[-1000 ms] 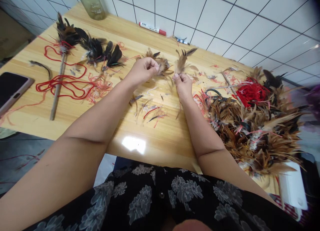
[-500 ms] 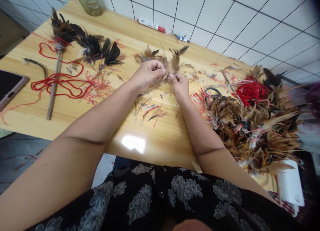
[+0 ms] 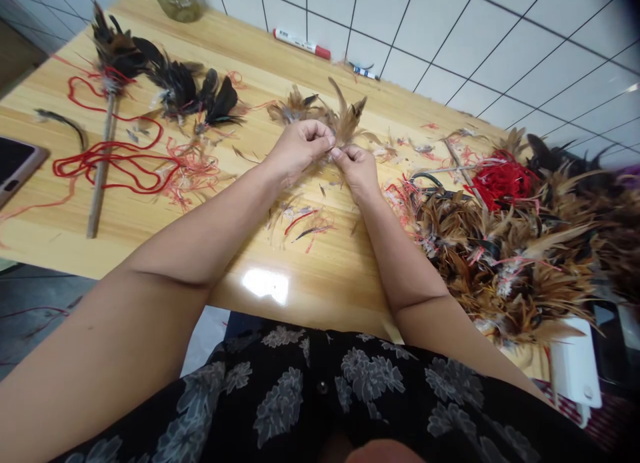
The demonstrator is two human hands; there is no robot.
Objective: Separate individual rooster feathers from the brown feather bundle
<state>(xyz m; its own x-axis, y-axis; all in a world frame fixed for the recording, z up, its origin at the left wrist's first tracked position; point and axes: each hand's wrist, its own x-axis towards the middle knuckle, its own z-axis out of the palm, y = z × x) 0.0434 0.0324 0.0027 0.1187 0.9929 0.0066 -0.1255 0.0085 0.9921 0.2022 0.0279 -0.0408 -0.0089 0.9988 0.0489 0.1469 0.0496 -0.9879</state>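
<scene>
Over the middle of the table, my left hand (image 3: 306, 149) and my right hand (image 3: 359, 171) meet at their fingertips. Both pinch the base of a small bunch of brown feathers (image 3: 346, 119), whose tips fan out away from me. The quill ends are mostly hidden by my fingers. Just beyond my left hand lies another clump of brown feathers (image 3: 296, 105). Nearer to me, loose feather bits and red thread scraps (image 3: 305, 224) are scattered on the wood.
A stick with dark feathers (image 3: 103, 163) and a red cord (image 3: 145, 176) lies at left, beside black feathers (image 3: 180, 89). A large brown feather pile (image 3: 500, 263) and red threads (image 3: 504, 181) are at right. Markers (image 3: 303, 44) lie along the tiled wall; a phone (image 3: 17, 166) sits far left.
My fingertips have come closer together at the feather bases, and the bunch now stands out more plainly between them. The view has shifted slightly.
</scene>
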